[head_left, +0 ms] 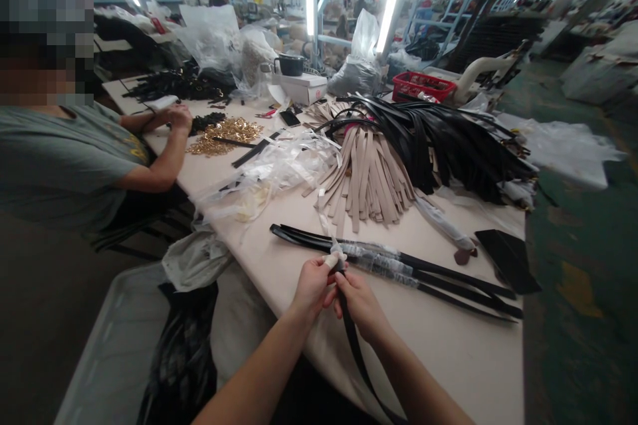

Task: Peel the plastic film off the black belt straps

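Note:
My left hand point(315, 284) is closed in a pinch at the upper end of a black strap point(353, 339), with whitish covering on its thumb and fingertip. Close beside it, my right hand point(359, 302) has its fingers closed round the same strap. From there the strap hangs down over the table's front edge toward my lap. Some whitish plastic point(336, 249) shows at the left fingertips; whether it is held is unclear. Just beyond my hands lie long black straps point(463, 285), bundled at the middle with clear plastic wrap point(383, 262).
On the table point(478, 358) are beige strips point(371, 176), a heap of black straps point(448, 139), crumpled plastic point(294, 159) and gold-coloured hardware point(229, 136). A red basket point(423, 86) stands at the back. Another person point(64, 159) works at the left, above a grey bin point(109, 339).

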{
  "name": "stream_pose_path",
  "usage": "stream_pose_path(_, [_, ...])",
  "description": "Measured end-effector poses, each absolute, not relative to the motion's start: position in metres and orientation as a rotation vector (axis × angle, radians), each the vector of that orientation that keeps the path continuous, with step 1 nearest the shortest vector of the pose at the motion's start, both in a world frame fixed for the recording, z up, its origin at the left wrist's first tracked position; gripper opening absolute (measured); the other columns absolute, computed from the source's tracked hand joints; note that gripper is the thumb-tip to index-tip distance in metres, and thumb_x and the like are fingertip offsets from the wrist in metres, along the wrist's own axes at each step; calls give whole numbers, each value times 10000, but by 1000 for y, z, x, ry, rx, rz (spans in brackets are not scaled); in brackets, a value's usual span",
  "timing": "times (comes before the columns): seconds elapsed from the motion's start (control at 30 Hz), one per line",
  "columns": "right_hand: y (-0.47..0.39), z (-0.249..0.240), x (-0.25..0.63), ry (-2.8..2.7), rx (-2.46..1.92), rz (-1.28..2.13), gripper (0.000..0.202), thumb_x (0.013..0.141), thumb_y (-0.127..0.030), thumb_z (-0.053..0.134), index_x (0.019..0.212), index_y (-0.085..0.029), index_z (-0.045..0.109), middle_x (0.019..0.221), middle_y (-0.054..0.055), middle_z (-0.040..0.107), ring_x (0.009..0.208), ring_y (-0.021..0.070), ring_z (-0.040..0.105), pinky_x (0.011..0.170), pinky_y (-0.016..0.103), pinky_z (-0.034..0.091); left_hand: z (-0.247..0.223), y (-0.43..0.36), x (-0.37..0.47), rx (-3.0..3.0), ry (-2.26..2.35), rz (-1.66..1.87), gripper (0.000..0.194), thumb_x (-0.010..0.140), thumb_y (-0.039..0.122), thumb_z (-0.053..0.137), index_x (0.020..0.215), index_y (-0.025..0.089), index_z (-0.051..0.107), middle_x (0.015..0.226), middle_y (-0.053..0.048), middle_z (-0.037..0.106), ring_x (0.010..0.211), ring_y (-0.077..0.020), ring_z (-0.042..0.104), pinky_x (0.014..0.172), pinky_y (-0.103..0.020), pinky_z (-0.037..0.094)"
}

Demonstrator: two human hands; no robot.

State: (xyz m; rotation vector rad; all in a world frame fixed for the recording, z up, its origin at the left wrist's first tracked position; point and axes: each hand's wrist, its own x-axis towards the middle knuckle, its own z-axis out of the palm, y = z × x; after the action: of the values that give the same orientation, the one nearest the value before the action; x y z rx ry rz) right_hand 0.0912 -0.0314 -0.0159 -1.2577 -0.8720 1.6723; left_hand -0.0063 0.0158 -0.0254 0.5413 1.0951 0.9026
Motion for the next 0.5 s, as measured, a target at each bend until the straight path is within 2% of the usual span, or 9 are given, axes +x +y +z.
stream_pose_path(0.13, [-29, -15, 98, -866, -1265, 1657, 508, 870, -637, 536, 782, -143, 622, 562, 15, 660, 349, 78, 452, 391, 212, 282, -25, 13, -9, 625, 969, 741, 476, 741, 533, 753, 916, 90, 746, 435, 8, 556, 289, -91, 404, 362, -259, 432])
stream_pose_path(0.17, [-30, -14, 100, -872, -1269, 1637, 507, 872, -633, 542, 776, -143, 630, 580, 20, 669, 364, 78, 457, 407, 217, 298, -24, 16, -11, 648, 944, 720, 470, 736, 522, 760, 919, 89, 748, 431, 12, 551, 296, -92, 406, 373, -262, 440])
stream_pose_path(0.23, [-35, -13, 105, -900, -1269, 1631, 481, 871, -609, 571, 835, -137, 656, 672, 45, 714, 429, 94, 522, 459, 228, 354, -21, 24, -17, 675, 950, 784, 418, 713, 473, 796, 885, 94, 756, 517, -27, 622, 402, -117, 517, 455, -257, 485])
stream_pose_path(0.3, [-41, -13, 109, -947, -1276, 1684, 465, 852, -587, 612, 901, -128, 668, 745, 76, 745, 510, 127, 606, 512, 239, 401, -18, 30, -22, 655, 1008, 953, 355, 702, 429, 816, 846, 110, 761, 716, -88, 717, 633, -156, 641, 605, -246, 527])
stream_pose_path(0.37, [-47, -13, 111, -981, -1316, 1726, 475, 846, -587, 612, 897, -118, 667, 723, 90, 747, 523, 149, 640, 507, 239, 405, -17, 28, -23, 625, 1050, 1053, 318, 716, 413, 811, 827, 118, 765, 839, -108, 741, 789, -177, 667, 712, -241, 528])
stream_pose_path(0.4, [-49, -14, 112, -985, -1341, 1725, 478, 855, -590, 593, 886, -118, 661, 705, 88, 744, 492, 146, 633, 481, 233, 387, -17, 24, -22, 624, 1055, 1033, 315, 724, 412, 807, 828, 117, 768, 811, -102, 737, 773, -173, 664, 705, -240, 524])
stream_pose_path(0.5, [-49, -12, 116, -995, -1372, 1671, 481, 892, -592, 527, 866, -126, 644, 725, 85, 744, 405, 123, 599, 425, 225, 350, -20, 8, -16, 645, 1000, 807, 371, 755, 453, 774, 867, 99, 774, 559, -44, 645, 514, -142, 582, 526, -248, 478])
